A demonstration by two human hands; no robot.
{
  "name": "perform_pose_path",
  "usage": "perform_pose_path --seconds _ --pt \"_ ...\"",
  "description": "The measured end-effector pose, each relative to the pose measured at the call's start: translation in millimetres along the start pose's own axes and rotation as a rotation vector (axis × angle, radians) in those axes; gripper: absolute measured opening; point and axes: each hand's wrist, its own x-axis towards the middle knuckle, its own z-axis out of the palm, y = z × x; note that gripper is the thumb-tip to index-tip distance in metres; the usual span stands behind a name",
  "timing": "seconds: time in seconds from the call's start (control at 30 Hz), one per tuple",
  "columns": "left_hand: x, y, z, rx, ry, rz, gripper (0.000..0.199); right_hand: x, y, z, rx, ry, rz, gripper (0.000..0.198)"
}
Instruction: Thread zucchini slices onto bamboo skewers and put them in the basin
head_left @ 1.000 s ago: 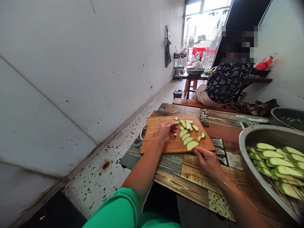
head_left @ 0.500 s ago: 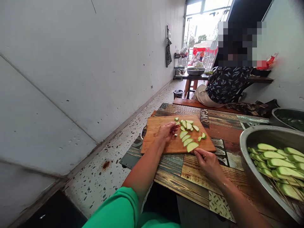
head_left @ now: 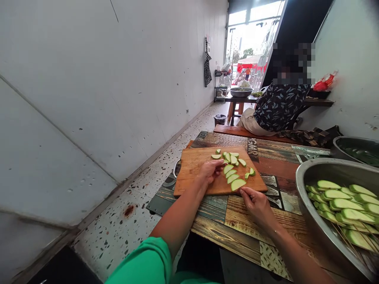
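The left grip (head_left: 211,172) is curled over the cutting board (head_left: 189,173) at the row's far end; whether anything is pinched cannot be told. Between the grips, green-edged slices (head_left: 233,178) are lined up. By the right grip (head_left: 257,201), a barely visible stick (head_left: 239,189) is grasped. Threading seems in hand; another slice, steadied leftward, is probably called for. Further right, sliced pieces (head_left: 343,204) are held in a basin (head_left: 303,213).

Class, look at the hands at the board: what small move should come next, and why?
Probably have the left hand guide one of the loose slices to the far end of the slice row: it is close beside them, the right hand appears to pinch a thin stick at the row's near end, and the basin holds slices with sticks.
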Motion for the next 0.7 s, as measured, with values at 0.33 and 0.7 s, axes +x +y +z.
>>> perform_pose_path --seconds 0.33,0.7 --pt "-7 -3 11 0.023 -0.054 0.091 0.020 2 -2 -5 0.052 0.085 0.021 0.043" --pt "-8 -1 11 -0.005 -0.091 0.136 0.021 5 10 -2 0.046 0.087 -0.021 0.042"
